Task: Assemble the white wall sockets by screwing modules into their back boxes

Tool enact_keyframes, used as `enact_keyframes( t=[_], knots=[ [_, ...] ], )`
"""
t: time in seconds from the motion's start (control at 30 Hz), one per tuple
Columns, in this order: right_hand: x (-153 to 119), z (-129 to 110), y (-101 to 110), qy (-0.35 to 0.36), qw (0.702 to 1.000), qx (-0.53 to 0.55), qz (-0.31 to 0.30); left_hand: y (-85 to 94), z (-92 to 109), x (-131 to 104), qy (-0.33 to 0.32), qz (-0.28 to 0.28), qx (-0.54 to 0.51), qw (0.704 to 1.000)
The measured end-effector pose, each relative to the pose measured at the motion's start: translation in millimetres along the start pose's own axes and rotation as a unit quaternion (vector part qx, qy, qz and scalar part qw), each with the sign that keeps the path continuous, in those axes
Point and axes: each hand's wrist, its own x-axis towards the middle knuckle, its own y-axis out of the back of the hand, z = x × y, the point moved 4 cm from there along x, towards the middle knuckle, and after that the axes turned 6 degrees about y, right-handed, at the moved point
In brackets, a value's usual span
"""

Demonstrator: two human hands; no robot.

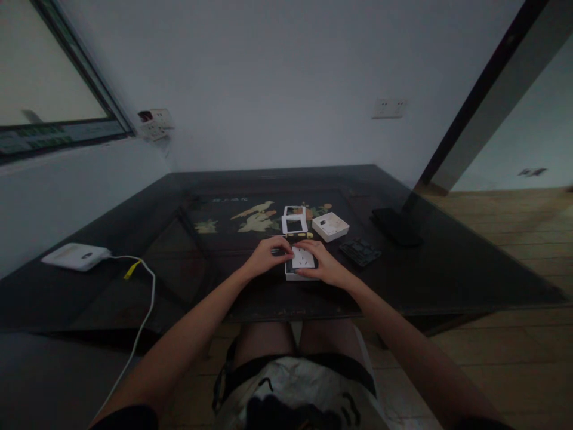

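Observation:
A white socket panel [303, 258] with dark slots lies over a white box [295, 276] near the table's front edge. My right hand [326, 266] is closed around the panel's right side, thumb at its lower edge and fingers at its top. My left hand [270, 257] is at the panel's left edge with its fingers drawn together; whether they pinch anything small is hidden. Behind the hands lie two white frames [294, 224] and a yellow-handled tool [305, 235]. A white square box [330, 227] sits to the right, with black plastic parts [360, 251] in front of it.
The dark table [259, 298] has a bird and flower picture. A black flat object [396, 227] lies at the right. On the left, a white device [77, 257] trails a white cable [153, 286] with a yellow tag over the front edge. A wall stands behind.

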Motion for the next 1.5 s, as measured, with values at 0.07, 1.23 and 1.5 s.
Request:
enact_keyframes(
  t=[0.07,1.23,1.5],
  knots=[
    [0.2,-0.3,0.0,-0.001,1.000,-0.004,0.001,-0.3,-1.8,0.8,0.011,0.001,-0.009,1.000],
    [-1.1,1.1,-0.1,0.005,1.000,-0.005,0.006,-2.9,-9.8,1.8,0.056,-0.016,-0.040,0.997],
    [-0.7,0.4,0.1,0.007,1.000,-0.007,0.006,-2.8,-10.9,2.1,0.069,-0.018,-0.044,0.996]
  ],
)
